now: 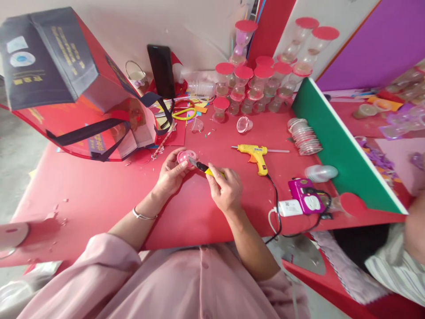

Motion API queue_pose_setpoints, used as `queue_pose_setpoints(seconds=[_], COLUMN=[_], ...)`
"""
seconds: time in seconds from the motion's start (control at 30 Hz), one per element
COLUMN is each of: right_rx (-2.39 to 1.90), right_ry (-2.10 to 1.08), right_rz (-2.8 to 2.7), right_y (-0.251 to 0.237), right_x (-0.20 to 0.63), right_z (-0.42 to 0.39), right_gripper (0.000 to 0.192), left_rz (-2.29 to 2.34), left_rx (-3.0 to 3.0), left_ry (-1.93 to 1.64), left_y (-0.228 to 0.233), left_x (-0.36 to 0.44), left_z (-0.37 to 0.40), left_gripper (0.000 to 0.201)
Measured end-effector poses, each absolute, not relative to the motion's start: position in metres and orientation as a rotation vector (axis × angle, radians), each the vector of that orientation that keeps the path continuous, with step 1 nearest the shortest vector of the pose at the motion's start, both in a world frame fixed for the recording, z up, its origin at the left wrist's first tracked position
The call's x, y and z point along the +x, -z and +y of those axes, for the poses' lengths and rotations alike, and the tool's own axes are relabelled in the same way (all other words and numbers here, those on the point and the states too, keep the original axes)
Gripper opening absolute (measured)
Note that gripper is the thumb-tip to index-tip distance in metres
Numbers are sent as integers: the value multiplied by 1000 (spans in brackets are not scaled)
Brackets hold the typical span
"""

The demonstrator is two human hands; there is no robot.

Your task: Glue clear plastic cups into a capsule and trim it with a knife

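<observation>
Between the fingers of my left hand (pixel 171 172) is a small clear plastic cup (pixel 183 156), its round face turned up toward me. My right hand (pixel 226 186) grips a yellow and black utility knife (pixel 202 166). The knife's blade reaches over the cup and looks to touch it; the exact contact is too small to tell. To the right of my right hand lies a yellow hot glue gun (pixel 253 153) with a glue stick in its back end. Another clear cup (pixel 244 125) rests on its side farther back.
Hourglass-like cup pairs with red discs (pixel 243 73) stand at the back. A red and black bag (pixel 99 95) is at the left. Stacked cups (pixel 304 136) lie by a green divider (pixel 345 146). The glue gun's cord runs near a purple power adapter (pixel 306 195). A person's arm (pixel 415 230) shows at right.
</observation>
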State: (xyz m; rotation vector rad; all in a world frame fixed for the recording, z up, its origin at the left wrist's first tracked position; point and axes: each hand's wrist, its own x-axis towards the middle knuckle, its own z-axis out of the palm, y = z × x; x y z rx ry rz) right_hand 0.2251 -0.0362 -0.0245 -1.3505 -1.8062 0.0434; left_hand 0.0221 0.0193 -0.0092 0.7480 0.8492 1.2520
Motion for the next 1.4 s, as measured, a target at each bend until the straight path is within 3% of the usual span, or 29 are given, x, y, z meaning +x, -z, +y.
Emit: queue_pose_setpoints(seconds=[0.43, 0.67, 1.17, 1.4], right_rx=[-1476, -1356, -1441, -1415], right_ry=[80, -61, -8, 31], right_rz=[-1622, -1779, -1773, -1700], right_y=[30, 22, 27, 22], right_x=[235, 225, 226, 231], right_z=[-30, -37, -34, -34], right_gripper=[37, 36, 35, 42], left_rz=[828, 790, 801, 820], left_rx=[805, 820, 809, 801], left_ry=[-1265, -1306, -1333, -1337], left_y=[9, 18, 16, 11], left_x=[18, 20, 21, 24], left_z=[17, 20, 18, 15], left_gripper=[55, 56, 55, 51])
